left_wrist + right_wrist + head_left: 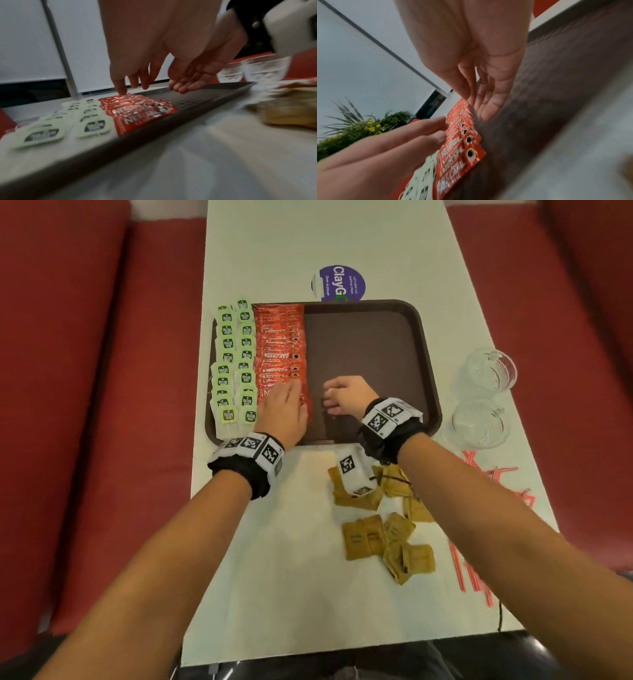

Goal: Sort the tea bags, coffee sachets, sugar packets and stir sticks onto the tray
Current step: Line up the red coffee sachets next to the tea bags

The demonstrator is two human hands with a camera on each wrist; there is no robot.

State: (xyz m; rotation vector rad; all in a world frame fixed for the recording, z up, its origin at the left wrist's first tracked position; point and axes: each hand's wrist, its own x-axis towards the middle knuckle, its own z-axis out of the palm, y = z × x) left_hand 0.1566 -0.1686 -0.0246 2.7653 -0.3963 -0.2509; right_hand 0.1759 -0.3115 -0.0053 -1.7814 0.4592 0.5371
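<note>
Coffee sachets (279, 350) sit in a red overlapping row on the tray (424, 364), right under the left hand (284, 414), which lies flat on the near end with fingers straight and relaxed. Tea bags (234, 364) line up just left of that hand. Right hand (346, 398) hovers just beside the row's right edge over bare tray, fingers loose, holding nothing. Sugar packets (383, 535) lie behind the right wrist on the counter (274, 577), stir sticks (476, 570) further right.
</note>
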